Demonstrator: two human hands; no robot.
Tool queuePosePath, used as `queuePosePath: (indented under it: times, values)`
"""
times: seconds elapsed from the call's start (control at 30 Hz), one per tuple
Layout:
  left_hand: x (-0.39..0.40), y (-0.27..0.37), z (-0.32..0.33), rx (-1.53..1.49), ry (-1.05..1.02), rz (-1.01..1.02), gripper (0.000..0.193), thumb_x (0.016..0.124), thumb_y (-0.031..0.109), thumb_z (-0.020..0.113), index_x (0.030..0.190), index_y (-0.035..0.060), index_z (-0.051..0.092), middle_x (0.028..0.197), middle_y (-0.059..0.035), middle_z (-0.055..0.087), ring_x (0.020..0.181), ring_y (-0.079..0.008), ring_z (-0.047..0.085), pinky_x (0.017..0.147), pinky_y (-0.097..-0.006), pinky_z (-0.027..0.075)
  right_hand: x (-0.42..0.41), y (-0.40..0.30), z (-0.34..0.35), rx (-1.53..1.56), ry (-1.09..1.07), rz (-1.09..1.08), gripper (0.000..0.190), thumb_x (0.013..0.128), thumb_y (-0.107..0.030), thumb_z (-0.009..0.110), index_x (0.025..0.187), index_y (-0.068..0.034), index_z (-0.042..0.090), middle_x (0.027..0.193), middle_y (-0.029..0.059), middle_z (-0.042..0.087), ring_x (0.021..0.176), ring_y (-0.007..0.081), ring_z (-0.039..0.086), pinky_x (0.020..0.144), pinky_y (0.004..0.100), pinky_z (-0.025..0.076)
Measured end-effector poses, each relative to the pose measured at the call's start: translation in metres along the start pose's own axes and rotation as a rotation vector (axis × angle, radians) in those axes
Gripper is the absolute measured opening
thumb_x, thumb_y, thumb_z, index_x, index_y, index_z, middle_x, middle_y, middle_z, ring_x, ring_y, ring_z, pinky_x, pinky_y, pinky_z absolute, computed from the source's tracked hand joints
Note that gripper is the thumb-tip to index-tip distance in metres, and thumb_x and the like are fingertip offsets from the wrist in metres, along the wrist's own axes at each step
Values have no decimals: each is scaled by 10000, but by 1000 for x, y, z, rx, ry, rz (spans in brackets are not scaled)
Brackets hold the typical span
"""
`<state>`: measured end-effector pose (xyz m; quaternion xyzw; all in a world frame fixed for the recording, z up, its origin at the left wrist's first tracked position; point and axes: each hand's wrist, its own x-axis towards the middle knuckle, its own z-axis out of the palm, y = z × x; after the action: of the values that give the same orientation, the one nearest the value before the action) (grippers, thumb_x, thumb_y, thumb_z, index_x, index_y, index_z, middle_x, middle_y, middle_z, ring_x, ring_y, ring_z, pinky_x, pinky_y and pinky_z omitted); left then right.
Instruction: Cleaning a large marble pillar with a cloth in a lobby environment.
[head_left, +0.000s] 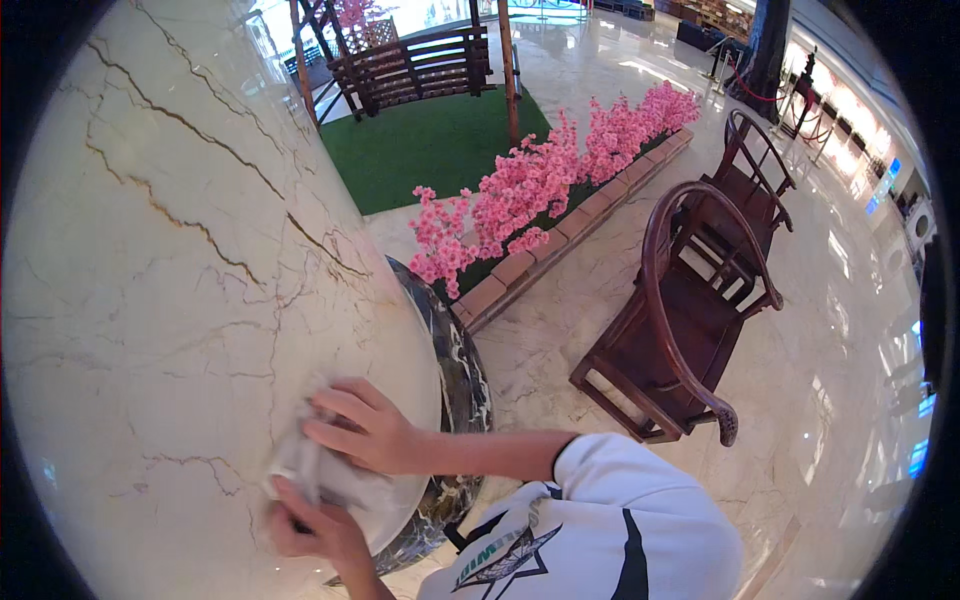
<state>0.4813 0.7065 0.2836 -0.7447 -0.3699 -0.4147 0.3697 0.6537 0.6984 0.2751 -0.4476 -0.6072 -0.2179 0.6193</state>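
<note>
A pale marble column (187, 300) with brown veins fills the left of the view. Both hands are at its surface, low in the picture, with a white cloth (356, 487) bunched between them and partly blurred. My right hand (364, 426) is the upper one, its bent fingers over the top of the cloth. Below it, my left hand (319, 525) grips the lower edge of the cloth, with the thumb side towards the column. The fingers partly hide the cloth.
A dark marble base ring (461, 375) circles the column's foot. Beyond are pink artificial blossoms (517, 187) in a brick-edged planter (555, 247), green artificial turf (442, 142) and a wooden swing bench (412, 67). Dark wooden armchairs (690, 330) stand at the right on the glossy floor.
</note>
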Motion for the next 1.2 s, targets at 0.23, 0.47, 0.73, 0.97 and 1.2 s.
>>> queuePosePath:
  times: [0.23, 0.47, 0.73, 0.97, 1.2]
  values:
    - [-137, 15, 40, -202, -100, 88, 435, 814, -77, 592, 1249, -52, 586, 1139, -105, 415, 983, -281, 463, 818, -412, 451, -131, 10, 3, 77, -140, 243, 508, 669, 6, 693, 1167, -52, 606, 1197, 153, 537, 1037, 374, 546, 874, 418, 500]
    - [-120, 38, 28, -231, -177, 113, 385, 805, -87, 676, 1181, -22, 632, 1071, -116, 453, 789, -256, 495, 606, -354, 449, -163, 15, 6, 140, -242, 370, 513, 644, 83, 678, 1140, -24, 596, 1137, 163, 535, 992, 363, 537, 808, 424, 498]
    - [-18, 19, 19, -155, 126, -76, 432, 826, -88, 598, 1230, 59, 644, 1040, -109, 483, 896, -265, 463, 741, -377, 409, -35, 9, 13, 216, 39, 76, 437, 655, 78, 665, 1076, -31, 628, 1057, 164, 546, 897, 348, 543, 723, 417, 484]
    - [140, 22, -15, -124, 267, -128, 342, 810, 11, 682, 1147, 68, 699, 1065, -68, 494, 921, -247, 481, 762, -321, 404, 98, 7, 9, 111, 246, -79, 425, 658, 89, 639, 1061, -45, 640, 1017, 166, 573, 855, 332, 553, 719, 403, 462]
    - [118, 31, 9, 63, 227, 19, 385, 762, 59, 684, 1146, 83, 700, 1060, -35, 538, 910, -189, 514, 735, -289, 435, 109, 47, -3, -18, 189, -142, 357, 720, 87, 642, 1048, -54, 643, 1048, 160, 606, 921, 332, 596, 791, 383, 498]
